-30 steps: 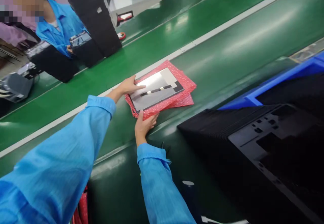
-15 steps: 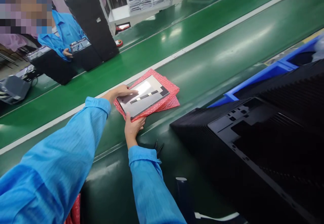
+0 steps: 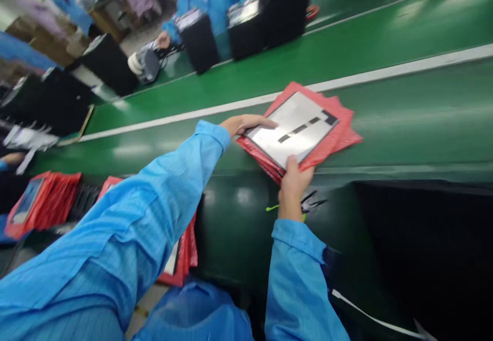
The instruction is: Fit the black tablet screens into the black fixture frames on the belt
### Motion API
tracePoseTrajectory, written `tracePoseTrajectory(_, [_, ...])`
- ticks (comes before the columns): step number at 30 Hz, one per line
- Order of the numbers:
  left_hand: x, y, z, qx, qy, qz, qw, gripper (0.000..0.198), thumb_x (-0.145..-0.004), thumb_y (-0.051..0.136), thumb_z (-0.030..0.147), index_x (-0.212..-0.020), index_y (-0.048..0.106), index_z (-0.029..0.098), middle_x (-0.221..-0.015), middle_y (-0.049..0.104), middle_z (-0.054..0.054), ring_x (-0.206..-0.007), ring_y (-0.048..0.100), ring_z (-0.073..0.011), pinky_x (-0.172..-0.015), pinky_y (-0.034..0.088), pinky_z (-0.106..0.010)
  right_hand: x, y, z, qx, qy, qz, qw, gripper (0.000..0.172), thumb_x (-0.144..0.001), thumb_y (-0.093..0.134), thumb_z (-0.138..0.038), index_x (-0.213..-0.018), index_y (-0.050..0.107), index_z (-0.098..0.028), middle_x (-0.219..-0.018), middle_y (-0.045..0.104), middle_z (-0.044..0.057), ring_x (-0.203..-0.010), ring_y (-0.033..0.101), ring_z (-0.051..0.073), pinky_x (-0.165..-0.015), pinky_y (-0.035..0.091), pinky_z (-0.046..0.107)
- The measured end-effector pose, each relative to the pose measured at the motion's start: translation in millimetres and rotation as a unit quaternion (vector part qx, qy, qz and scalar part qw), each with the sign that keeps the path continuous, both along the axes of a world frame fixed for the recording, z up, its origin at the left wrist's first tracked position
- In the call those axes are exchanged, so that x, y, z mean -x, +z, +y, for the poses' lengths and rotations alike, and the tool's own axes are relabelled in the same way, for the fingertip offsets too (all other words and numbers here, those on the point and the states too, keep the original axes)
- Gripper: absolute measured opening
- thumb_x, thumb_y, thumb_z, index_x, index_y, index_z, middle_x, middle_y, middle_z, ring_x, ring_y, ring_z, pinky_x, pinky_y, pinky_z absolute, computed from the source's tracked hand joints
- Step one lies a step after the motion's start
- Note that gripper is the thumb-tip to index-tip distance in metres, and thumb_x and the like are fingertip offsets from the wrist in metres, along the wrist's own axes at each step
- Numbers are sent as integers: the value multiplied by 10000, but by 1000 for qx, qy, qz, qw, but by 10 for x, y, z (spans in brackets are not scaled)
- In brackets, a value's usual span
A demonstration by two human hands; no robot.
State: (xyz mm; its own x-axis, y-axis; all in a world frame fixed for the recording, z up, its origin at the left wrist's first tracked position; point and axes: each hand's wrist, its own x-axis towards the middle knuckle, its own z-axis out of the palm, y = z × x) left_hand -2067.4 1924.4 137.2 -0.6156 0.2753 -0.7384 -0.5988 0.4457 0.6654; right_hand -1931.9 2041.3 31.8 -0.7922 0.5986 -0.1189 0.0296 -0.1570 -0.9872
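A flat silvery panel with a dark strip across it lies on top of several red bubble-wrap sheets or bags, stacked unevenly. My left hand grips the stack's left side, thumb over the panel. At the near edge my right hand clasps the same stack, its thumb on top and the other fingers underneath, partly hidden. Both hands are over the green belt. Beyond my right wrist, a pair of pliers lies on the dark green bench.
Red-wrapped panels stand at my left, partly behind my sleeve, with another red bundle farther left. A large black item fills the right side. Across the belt, a co-worker in blue sits behind black boxes.
My view has swung left, bringing the red bundles into sight. Both hands keep hold of the panel stack, whose layers at the near edge now show more.
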Motion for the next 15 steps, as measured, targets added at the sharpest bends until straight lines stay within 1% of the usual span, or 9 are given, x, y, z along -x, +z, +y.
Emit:
tracePoseTrajectory(2, [-284,41,-168,-30,24,-3,999,235,-828,619,201,-960,666,12,-999,728,-153,-830,696,-195,-831,512,-335,-274,122,-82,0,32,-1,999,599,-819,509,-430,-1324,436,-115,-1295,552,138,-1159,560,223,-1041,420,463])
tracePoseTrajectory(4, [-632,136,-355,-48,55,14,997,279,-796,662,199,-997,654,6,-999,721,-172,-778,691,-183,-814,515,-334,-591,338,-183,3,63,-24,998,604,-804,529,-445,-1310,449,-125,-1310,549,138,-1174,557,232,-1059,402,474])
tracePoseTrajectory(6, [-1036,292,-542,-60,90,53,993,383,-686,769,226,-1007,657,51,-989,728,-164,-759,688,-191,-791,538,-339,-932,617,-287,5,73,-56,996,680,-748,591,-462,-1312,454,-109,-1332,537,158,-1210,535,250,-1087,373,473])
tracePoseTrajectory(8, [-1468,485,-717,-71,116,103,985,483,-578,836,254,-998,665,91,-990,733,-130,-805,685,-211,-786,549,-342,-1288,890,-374,13,73,-79,994,769,-681,660,-475,-1321,460,-99,-1344,533,168,-1230,522,265,-1110,348,472])
tracePoseTrajectory(10, [-1906,683,-872,-82,141,143,976,557,-532,854,297,-1019,663,107,-1007,728,-99,-882,677,-235,-796,544,-337,-1666,1094,-403,56,101,-101,988,835,-618,718,-493,-1324,476,-120,-1318,565,158,-1192,555,276,-1085,387,477])
tracePoseTrajectory(11, [-2123,772,-937,-86,156,149,973,607,-522,856,330,-1053,655,116,-1026,724,-90,-915,671,-251,-797,542,-340,-1865,1158,-383,89,126,-114,981,857,-592,736,-514,-1322,486,-141,-1287,593,149,-1149,585,281,-1046,432,479])
tracePoseTrajectory(13, [-2548,917,-1037,-94,176,146,969,698,-522,851,372,-1138,627,133,-1094,709,-87,-995,652,-278,-830,533,-353,-2273,1210,-261,153,178,-152,960,873,-569,735,-587,-1316,510,-194,-1208,649,131,-1055,639,291,-928,522,475])
tracePoseTrajectory(14, [-2753,969,-1067,-102,179,146,968,729,-530,846,377,-1178,610,142,-1139,696,-86,-1040,638,-285,-864,522,-358,-2471,1207,-160,160,187,-164,955,859,-579,704,-647,-1304,530,-221,-1162,673,124,-1012,657,293,-875,548,469])
tracePoseTrajectory(15, [-2949,1009,-1085,-111,178,147,967,753,-536,842,374,-1210,596,149,-1179,681,-85,-1077,623,-289,-900,508,-362,-2653,1195,-38,150,190,-175,954,831,-590,666,-703,-1274,565,-241,-1102,697,120,-976,670,295,-837,562,463])
